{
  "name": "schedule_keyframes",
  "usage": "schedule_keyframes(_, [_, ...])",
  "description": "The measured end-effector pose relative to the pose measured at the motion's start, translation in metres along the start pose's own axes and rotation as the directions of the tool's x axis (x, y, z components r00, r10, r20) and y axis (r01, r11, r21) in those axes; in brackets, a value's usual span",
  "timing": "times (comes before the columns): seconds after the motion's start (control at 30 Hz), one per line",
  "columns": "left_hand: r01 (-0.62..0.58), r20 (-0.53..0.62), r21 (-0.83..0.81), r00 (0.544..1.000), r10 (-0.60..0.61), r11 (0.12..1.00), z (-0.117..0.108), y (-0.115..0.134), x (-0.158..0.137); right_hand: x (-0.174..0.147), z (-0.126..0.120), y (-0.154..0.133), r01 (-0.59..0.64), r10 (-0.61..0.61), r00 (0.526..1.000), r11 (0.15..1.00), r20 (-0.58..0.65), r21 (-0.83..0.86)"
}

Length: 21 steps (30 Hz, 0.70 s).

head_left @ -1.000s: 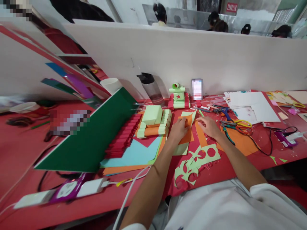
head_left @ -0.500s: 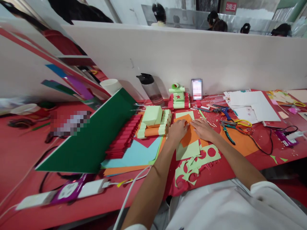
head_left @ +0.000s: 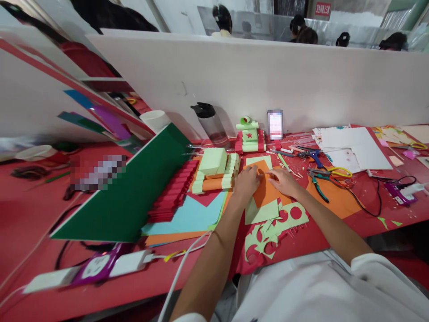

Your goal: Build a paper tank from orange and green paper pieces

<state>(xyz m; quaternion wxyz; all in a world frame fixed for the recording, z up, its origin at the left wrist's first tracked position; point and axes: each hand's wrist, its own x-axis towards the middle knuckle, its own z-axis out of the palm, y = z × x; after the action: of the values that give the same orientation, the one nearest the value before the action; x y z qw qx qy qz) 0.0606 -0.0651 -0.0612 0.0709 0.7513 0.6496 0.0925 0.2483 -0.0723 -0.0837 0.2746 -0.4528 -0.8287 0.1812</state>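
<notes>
Over an orange sheet of paper (head_left: 266, 193) on the red table, my left hand (head_left: 248, 182) has its fingers curled and pressed at the paper's upper part. My right hand (head_left: 283, 181) is closed opposite it, fingertips pinched close to the left ones. What lies exactly under the fingertips is too small to see well. A pale green sheet (head_left: 263, 213) sticks out below the orange one. Nearer to me lie green paper scraps with round holes (head_left: 295, 215). Left of my left hand stands a tank-like paper model (head_left: 213, 162) with green and orange rolls.
A small green-and-red paper model with a star (head_left: 250, 135) stands by a propped phone (head_left: 275, 125). Pliers (head_left: 320, 188) and a blue glue gun (head_left: 313, 156) lie right. A leaning green board (head_left: 134, 197), folded red paper (head_left: 174, 192) and a bottle (head_left: 209, 123) are left.
My fingertips have drawn slightly apart and curled more, my right hand shifting a little to the right. More of the orange paper shows between them.
</notes>
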Motion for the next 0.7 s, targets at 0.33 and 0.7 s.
schedule_keyframes(0.33, [-0.132,-0.236,0.022,0.963,0.133,0.991,0.050,-0.020,0.016,-0.001,-0.005,-0.003,0.136,-0.089,0.981,0.952,0.174,-0.275])
schedule_keyframes(0.7, [-0.161,-0.294,-0.009,0.944,0.151,0.987,0.064,-0.025,0.032,-0.001,-0.004,-0.001,0.102,-0.061,0.984,0.964,0.170,-0.245])
